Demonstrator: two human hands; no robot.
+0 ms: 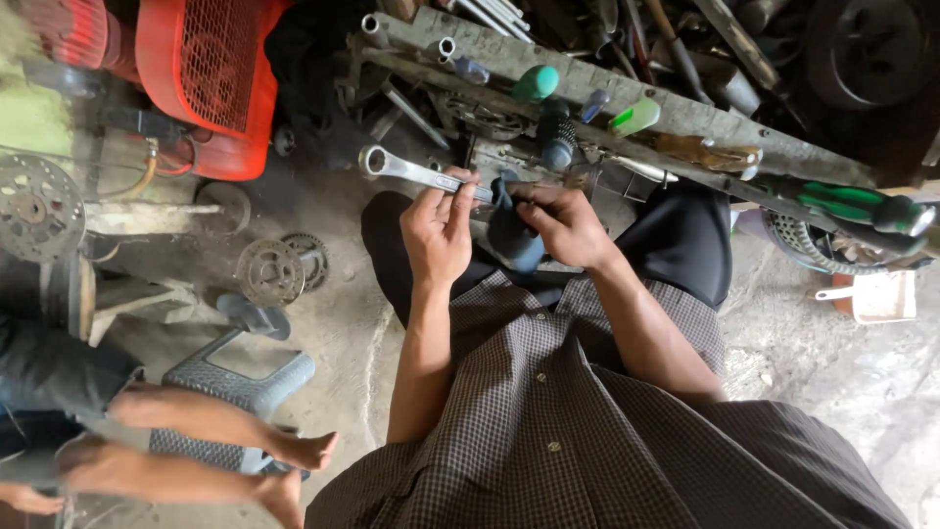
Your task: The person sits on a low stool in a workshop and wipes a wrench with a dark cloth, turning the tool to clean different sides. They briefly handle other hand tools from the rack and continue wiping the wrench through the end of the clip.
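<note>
Two hands | left hand (438, 230) grip clasps spanner (411, 171) | right hand (565, 223) grip clasps blue part (511, 235)

Your dusty concrete floor (333, 323) carries a grey plastic stool (230, 387). Two sprockets (271, 271) lie just beyond that stool, and a white dustpan (876, 294) lies well to its right.

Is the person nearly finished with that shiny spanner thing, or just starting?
Looks like the middle. Done: the ring spanner is already picked out and held in the left hand. In hand: the right hand holds a dark blue part against it. Left: I cannot tell whether anything is tightened yet, and many tools still lie on the cluttered bench.
</note>
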